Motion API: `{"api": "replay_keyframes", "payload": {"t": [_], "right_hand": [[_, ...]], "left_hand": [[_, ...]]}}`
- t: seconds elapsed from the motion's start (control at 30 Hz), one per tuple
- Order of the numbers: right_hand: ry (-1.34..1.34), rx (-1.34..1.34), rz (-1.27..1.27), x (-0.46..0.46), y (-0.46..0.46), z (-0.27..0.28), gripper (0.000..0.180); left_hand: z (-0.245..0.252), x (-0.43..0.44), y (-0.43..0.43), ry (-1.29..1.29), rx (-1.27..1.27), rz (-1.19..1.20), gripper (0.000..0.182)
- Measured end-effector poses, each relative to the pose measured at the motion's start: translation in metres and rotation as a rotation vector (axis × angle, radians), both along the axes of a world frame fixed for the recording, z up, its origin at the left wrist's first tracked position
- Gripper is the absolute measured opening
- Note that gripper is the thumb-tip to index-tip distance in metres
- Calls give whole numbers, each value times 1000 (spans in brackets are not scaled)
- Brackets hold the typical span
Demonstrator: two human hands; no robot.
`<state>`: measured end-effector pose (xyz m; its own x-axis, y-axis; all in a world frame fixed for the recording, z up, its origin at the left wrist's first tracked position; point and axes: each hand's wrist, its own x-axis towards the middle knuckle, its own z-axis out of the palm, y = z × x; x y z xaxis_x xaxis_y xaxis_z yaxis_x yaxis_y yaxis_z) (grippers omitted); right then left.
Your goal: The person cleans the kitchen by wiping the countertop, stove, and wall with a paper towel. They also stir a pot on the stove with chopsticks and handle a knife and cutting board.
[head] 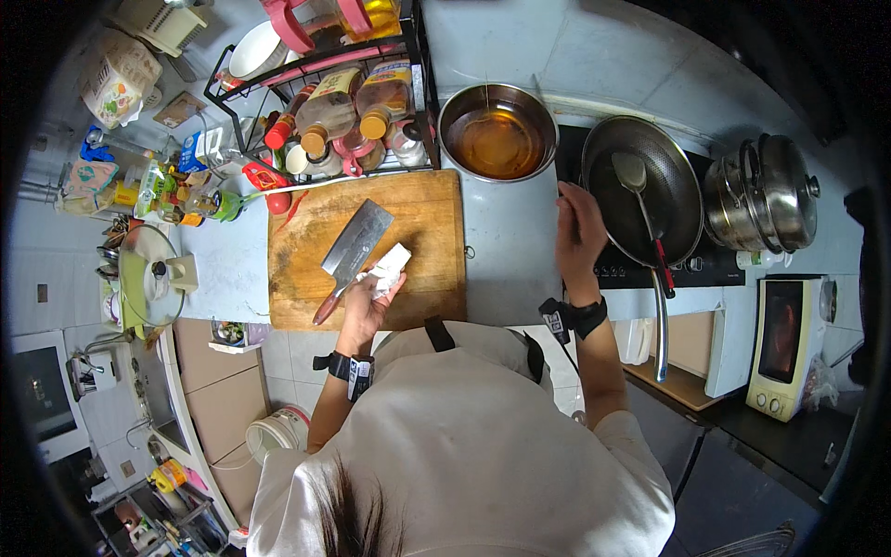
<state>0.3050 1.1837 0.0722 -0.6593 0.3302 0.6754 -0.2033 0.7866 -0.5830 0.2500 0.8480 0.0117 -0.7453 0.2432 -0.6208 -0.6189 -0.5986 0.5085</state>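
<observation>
My left hand [367, 306] holds a crumpled white packet or tissue [391, 268] above the wooden cutting board [431, 209]. Beside it a cleaver [358, 240] lies flat on the board, its reddish-brown handle close to my wrist. My right hand [581, 233] is at the left edge of the black cooktop [612, 277], between a steel bowl of amber liquid [500, 143] and a wok [675, 209]. Its fingers are bent, and whether they pinch anything small is hidden. A spatula with a red and black handle [651, 223] rests in the wok.
Bottles and jars fill the black wire rack [224, 104] behind the board. A red chili [296, 209] lies on the board's back left. Stacked steel pots [738, 202] stand right of the wok, whose long handle [660, 334] juts past the counter edge. A glass lid [150, 275] stands at left.
</observation>
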Motion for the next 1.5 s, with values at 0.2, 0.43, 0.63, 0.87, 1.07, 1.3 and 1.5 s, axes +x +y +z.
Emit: {"api": "replay_keyframes", "payload": {"t": [0.2,0.43,0.63,0.87,1.07,1.3,1.5], "right_hand": [[-40,-181,29,7,-2,4,16],[-234,-48,30,8,-9,-12,14],[-12,-33,35,29,-16,-14,16],[61,192,279,23,-37,-11,30],[111,236,513,9,-60,-4,35],[12,381,731,-20,-92,4,32],[61,465,782,-47,-122,4,25]], "left_hand": [[1,7,-6,15,8,-27,30],[4,9,-12,-3,27,-17,30],[11,16,-13,-45,-51,2,34],[47,10,4,67,-60,-198,33],[76,2,24,173,64,-280,26],[88,-7,35,343,59,-245,27],[77,-8,41,505,-123,-276,18]]}}
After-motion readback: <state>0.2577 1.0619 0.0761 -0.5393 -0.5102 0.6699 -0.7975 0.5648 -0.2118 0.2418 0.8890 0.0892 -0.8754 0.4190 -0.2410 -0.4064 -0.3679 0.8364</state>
